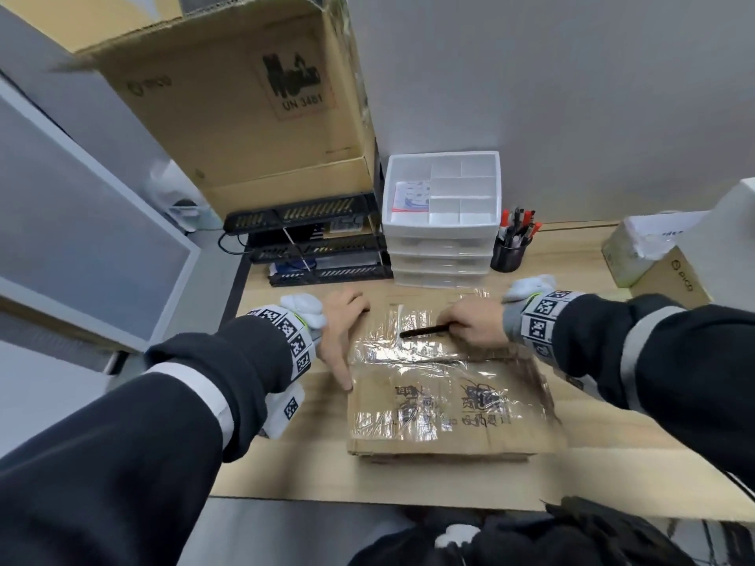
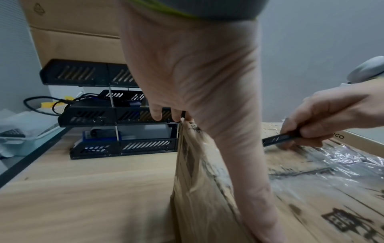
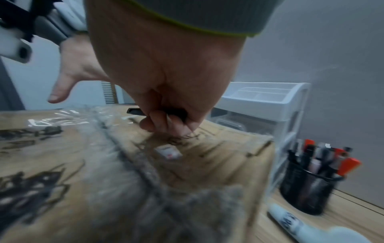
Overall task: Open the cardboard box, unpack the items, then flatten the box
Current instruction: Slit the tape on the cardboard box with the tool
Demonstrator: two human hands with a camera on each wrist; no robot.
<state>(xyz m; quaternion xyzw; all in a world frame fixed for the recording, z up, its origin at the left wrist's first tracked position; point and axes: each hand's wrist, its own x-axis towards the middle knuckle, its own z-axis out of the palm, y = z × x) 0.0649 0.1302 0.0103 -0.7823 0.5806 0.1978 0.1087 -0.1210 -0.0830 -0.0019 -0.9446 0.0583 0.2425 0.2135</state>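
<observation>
The left hand (image 1: 341,324) is laid flat on the left edge of the cardboard box (image 1: 445,406), fingers straight, probably so the box gets pinned to the desk (image 1: 286,463) and won't slide. Over on the right, a black cutter (image 1: 425,331) is gripped in the right hand (image 1: 476,322) and pointed at the taped centre seam (still sealed, looks like).

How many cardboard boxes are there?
3. A taped box lies between the hands, a big open box sits on the black trays, and a small box stands at the right edge. More may be hidden.
</observation>
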